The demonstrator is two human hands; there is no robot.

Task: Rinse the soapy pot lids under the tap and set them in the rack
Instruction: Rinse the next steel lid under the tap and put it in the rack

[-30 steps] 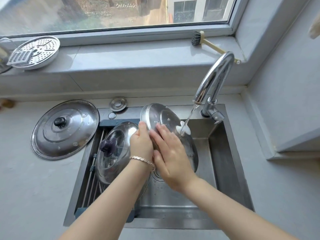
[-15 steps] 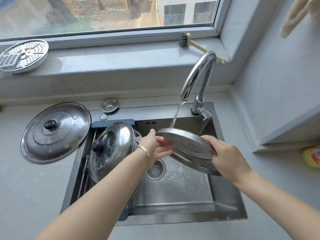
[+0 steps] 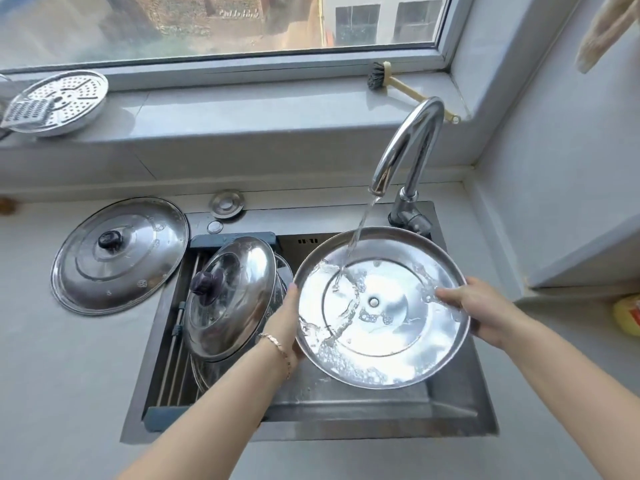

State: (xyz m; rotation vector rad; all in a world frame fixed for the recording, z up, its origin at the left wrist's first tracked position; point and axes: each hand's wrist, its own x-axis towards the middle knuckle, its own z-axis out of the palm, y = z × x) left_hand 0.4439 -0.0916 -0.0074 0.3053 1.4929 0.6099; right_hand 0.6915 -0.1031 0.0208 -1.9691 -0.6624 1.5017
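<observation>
Left grip (image 3: pixel 282 327) and right grip (image 3: pixel 485 311) each clasp the rim of the pot lid (image 3: pixel 381 327) from opposite sides. The left thumb lies along the left edge, and the right fingers reach over the right edge onto the wet inner face. The pot lid is held over the sink (image 3: pixel 450 410), near its right half, just below the tap (image 3: pixel 408 143).

Half a second ago the pot lid was tilted almost edge-on with its outer face toward the camera. Now it is turned hollow side up, nearly level. The water (image 3: pixel 360 230) then struck the far rim and now lands inside the hollow, left of the centre rivet, and spreads in bubbly rings. A second ago the right grip lay flat on the upright lid; now it is on the rim.

A domed lid (image 3: pixel 239 292) with a dark knob leans in the rack (image 3: pixel 173 344) at the left of the sink, another rim showing behind it. A large lid (image 3: pixel 117 254) lies flat on the bench (image 3: pixel 69 393) to the left. A perforated steamer plate (image 3: pixel 65 100) and a brush (image 3: pixel 377 79) rest on the window sill.

Lettering on a wall outside the window (image 3: pixel 239 12) is too blurred to read, and the red label on a yellow thing (image 3: pixel 628 315) at the right edge cannot be made out.
</observation>
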